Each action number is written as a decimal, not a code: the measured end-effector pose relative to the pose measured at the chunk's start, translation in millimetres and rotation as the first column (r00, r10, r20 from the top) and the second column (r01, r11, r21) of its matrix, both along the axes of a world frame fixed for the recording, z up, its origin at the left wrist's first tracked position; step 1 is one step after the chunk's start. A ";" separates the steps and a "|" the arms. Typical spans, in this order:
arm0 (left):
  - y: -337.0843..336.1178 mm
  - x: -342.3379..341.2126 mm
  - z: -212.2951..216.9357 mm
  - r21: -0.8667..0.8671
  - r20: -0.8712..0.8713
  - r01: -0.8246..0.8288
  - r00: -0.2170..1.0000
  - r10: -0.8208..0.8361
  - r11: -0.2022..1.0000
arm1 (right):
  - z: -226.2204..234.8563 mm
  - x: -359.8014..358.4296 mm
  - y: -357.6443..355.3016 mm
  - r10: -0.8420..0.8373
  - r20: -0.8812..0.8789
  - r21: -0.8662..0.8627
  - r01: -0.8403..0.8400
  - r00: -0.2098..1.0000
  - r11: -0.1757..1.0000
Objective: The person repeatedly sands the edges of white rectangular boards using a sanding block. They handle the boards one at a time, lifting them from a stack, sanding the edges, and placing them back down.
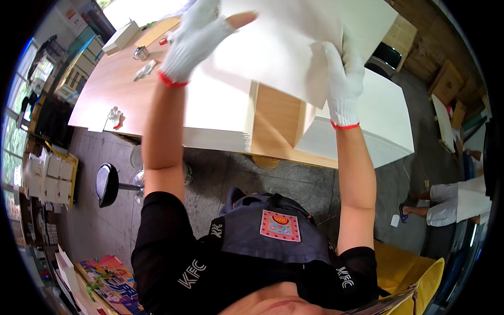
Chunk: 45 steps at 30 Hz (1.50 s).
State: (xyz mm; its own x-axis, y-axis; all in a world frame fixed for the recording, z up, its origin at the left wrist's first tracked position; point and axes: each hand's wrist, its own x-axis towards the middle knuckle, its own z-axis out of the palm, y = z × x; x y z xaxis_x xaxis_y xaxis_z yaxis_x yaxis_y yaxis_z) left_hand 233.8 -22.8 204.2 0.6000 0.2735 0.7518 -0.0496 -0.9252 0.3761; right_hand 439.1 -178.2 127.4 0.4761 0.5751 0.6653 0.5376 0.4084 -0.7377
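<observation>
A white board point(278, 44) stands tilted over the worktable, its top running out of view. My right hand point(345, 84), in a white knit glove with a red cuff, grips the board's right edge, the thumb on its face. My left hand point(197, 44) wears the same kind of glove, with a bare thumb. It is raised beside the board's left side, with the thumb stretched across and apart from the fingers. Below the board lie white panels point(215, 110) and a white box-like piece point(373, 115), with a wood-coloured gap point(275, 121) between them.
The wood-topped table point(105, 89) carries a metal cup point(140, 53), a red tape roll point(163, 41) and crumpled gloves point(114, 116). A black stool point(107, 185) stands at the left. Another person point(457, 202) is at the far right. A yellow bag-like thing point(428, 278) is near my right side.
</observation>
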 end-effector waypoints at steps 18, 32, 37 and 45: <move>34.2 -199.5 -157.5 -0.077 -0.736 -0.804 0.445 0.510 0.590 | -117.4 -61.3 68.1 0.089 0.374 -0.738 0.238 0.923 0.631; 23.2 -231.2 -165.5 -0.242 -0.657 -0.640 0.661 0.362 0.729 | -112.5 -92.6 3.4 0.329 0.756 -0.457 0.097 0.566 0.884; 32.4 -238.6 -174.4 -0.278 -0.634 -0.600 0.701 0.326 0.750 | -119.3 -94.0 1.3 0.306 0.769 -0.420 0.084 0.561 0.904; 34.9 -237.9 -163.5 -0.362 -0.650 -0.593 0.714 0.261 0.719 | -125.1 -92.6 -0.7 0.270 0.802 -0.362 0.074 0.532 0.929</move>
State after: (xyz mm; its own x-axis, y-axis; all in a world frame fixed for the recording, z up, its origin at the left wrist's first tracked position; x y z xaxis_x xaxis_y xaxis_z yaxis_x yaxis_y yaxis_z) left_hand -4.1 12.1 40.7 0.5467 0.8372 0.0131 0.6534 -0.4363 0.6187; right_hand 346.5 -178.9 2.3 -0.2651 0.8309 0.4893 0.9386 0.3385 -0.0664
